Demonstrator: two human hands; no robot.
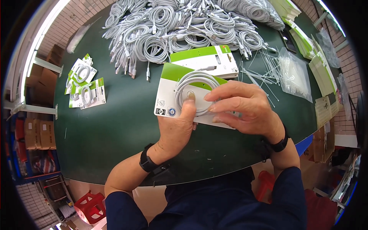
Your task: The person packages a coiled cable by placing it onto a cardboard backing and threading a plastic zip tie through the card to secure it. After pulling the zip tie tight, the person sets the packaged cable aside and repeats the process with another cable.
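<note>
Above the table my left hand (173,132) holds a green-and-white packaging card (163,90) from its near edge. Its thumb presses on a coiled grey-white charging cable (179,92) lying against the card's face. One cable plug reaches past the top of the coil. My right hand (251,107) closes its fingertips over the right side of the coil, thumb below. Whether something small is also pinched there is hidden by the fingers. Just behind the held card lies a stack of similar cards (229,68).
A large heap of coiled cables (157,19) covers the far side. Cards with cables (100,91) lie at left. At right are loose cable ties (264,76), a clear bag of ties (293,74), a dark phone (288,41) and more card stacks (322,73).
</note>
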